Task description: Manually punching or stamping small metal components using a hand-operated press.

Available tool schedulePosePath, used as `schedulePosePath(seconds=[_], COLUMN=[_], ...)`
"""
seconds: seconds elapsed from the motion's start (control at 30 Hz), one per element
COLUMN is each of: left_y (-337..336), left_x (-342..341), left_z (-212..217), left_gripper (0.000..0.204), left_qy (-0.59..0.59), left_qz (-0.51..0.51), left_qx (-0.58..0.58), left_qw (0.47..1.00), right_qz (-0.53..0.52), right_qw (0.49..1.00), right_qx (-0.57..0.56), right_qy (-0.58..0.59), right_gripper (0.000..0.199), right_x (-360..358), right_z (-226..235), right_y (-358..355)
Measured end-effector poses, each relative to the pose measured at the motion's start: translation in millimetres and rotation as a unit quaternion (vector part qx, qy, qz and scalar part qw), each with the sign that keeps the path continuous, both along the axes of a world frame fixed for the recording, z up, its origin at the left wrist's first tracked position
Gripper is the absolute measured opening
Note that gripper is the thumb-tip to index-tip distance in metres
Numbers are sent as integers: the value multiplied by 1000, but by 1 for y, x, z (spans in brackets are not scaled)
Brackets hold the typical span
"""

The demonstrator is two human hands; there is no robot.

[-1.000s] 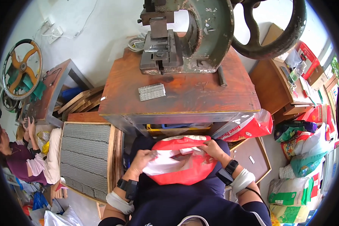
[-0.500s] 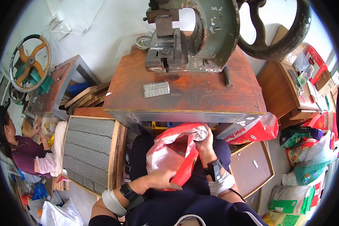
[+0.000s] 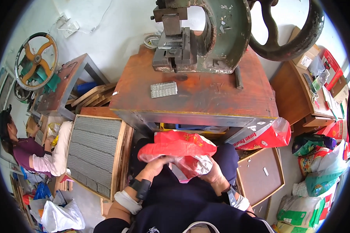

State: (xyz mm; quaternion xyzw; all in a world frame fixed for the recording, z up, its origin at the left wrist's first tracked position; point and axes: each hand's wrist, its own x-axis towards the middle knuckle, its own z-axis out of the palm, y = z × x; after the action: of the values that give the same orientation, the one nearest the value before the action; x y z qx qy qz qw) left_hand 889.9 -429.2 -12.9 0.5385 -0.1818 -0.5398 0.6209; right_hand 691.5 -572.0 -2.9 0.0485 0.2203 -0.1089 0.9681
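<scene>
Red-and-white plastic bag [image 3: 179,141] is sitting over the lap, just short of the surface [image 3: 136,83]. It's looking soft and crumpled, showing small yellow marks up top and silvery-white creases at 5 o'clock.

Grip: left hand [image 3: 158,164] is pinching the bag's edge at 7 o'clock; right hand [image 3: 212,173] is clasping the creased part at 5, fingertips partly hidden. Neither is spreading wide.

Count, clocking from the bag:
- 1 bag in grip, 2 hands holding.
- 1 grey ridged slab [image 3: 164,89] lying at 12.
- 1 green press [image 3: 231,46] standing at 1.
- 2 wood-rimmed trays: one [image 3: 95,153] holding grey rows at 9, one [image 3: 256,184] lying between 3 and 4.
- 1 co-worker [image 3: 23,149] sitting at 9.
</scene>
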Motion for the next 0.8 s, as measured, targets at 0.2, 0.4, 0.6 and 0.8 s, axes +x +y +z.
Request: schedulePosePath(seconds=[0.2,0.4,0.6,0.8], left_y=[-42,-6,-11,-14], left_x=[-1,-40,-42,-40], left_z=[6,-8,9,38], left_gripper=[40,34,41,41], left_qy=[266,197,27,-34], left_qz=[168,-86,25,-49], left_qx=[-29,28,15,40], left_qw=[949,976,999,997], right_qz=[4,-73,-161,-11], right_qw=[987,951,359,58], right_qx=[-114,-156,-851,-994], right_qy=[110,256,347,95], right_gripper=[38,36,43,49], right_x=[-15,-28,-22,39], right_z=[-28,-33,39,85], right_y=[2,-89,-38,-10])
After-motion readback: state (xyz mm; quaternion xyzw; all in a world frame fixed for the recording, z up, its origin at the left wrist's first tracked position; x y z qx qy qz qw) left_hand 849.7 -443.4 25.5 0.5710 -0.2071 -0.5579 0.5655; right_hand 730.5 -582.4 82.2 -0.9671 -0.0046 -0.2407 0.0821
